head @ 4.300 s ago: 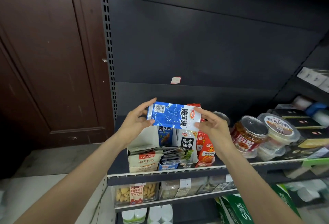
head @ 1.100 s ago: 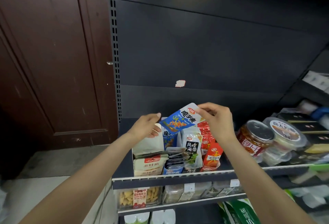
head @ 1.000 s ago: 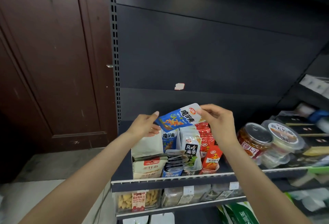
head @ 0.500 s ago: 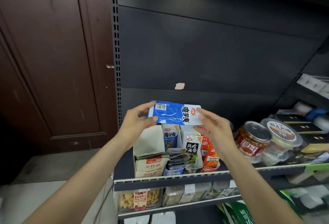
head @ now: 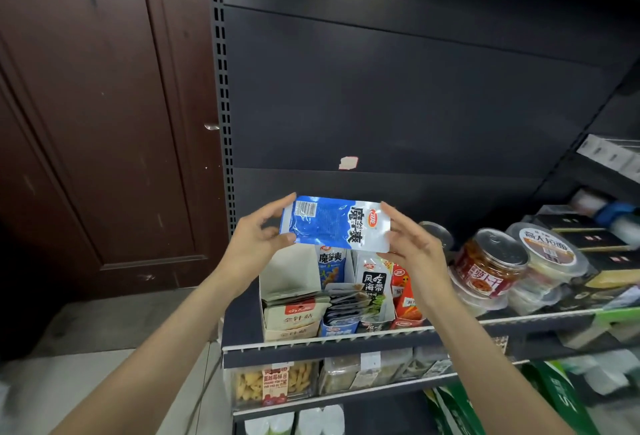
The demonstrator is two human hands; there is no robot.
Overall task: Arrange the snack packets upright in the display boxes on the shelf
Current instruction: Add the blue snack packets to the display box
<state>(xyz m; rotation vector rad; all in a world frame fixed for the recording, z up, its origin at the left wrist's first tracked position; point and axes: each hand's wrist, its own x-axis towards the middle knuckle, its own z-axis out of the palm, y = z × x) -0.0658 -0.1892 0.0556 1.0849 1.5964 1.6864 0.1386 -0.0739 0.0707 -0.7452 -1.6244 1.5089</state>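
A blue and white snack packet [head: 335, 223] is held lying sideways in the air above the display boxes, between both hands. The left hand [head: 258, 240] pinches its barcode end at 9 o'clock, thumb under the lower edge and fingers over the top. The right hand [head: 412, 244] holds the white end at 3 o'clock, with fingers reaching along that edge and thumb below; the grip looks light.

Directly below, at 6 o'clock from the packet, the shelf [head: 325, 343] carries a row of cardboard display boxes. The leftmost white box [head: 289, 296] has a tall bare back wall, and its cream packets [head: 294, 313] lie slumped toward the front. Just to its right, a blue box [head: 337, 325] holds one blue packet standing upright [head: 331, 263] at the back, with dark packets [head: 346, 306] lying flat in front of it. Next, at 5 o'clock from the held packet, stands a black and white seaweed packet [head: 374, 282], upright. Beside that, red packets [head: 403, 291] stand in a red box, partly hidden by the right wrist.

Farther along the shelf at 3 o'clock sit a clear jar with a red label [head: 488, 261] and a round tub with a printed lid [head: 547, 251], touching each other. On the lower shelf, at 6 o'clock, a clear box of yellow snacks [head: 270, 382] shows behind the rail. A dark wooden door [head: 104, 123] fills the area at 9 o'clock.
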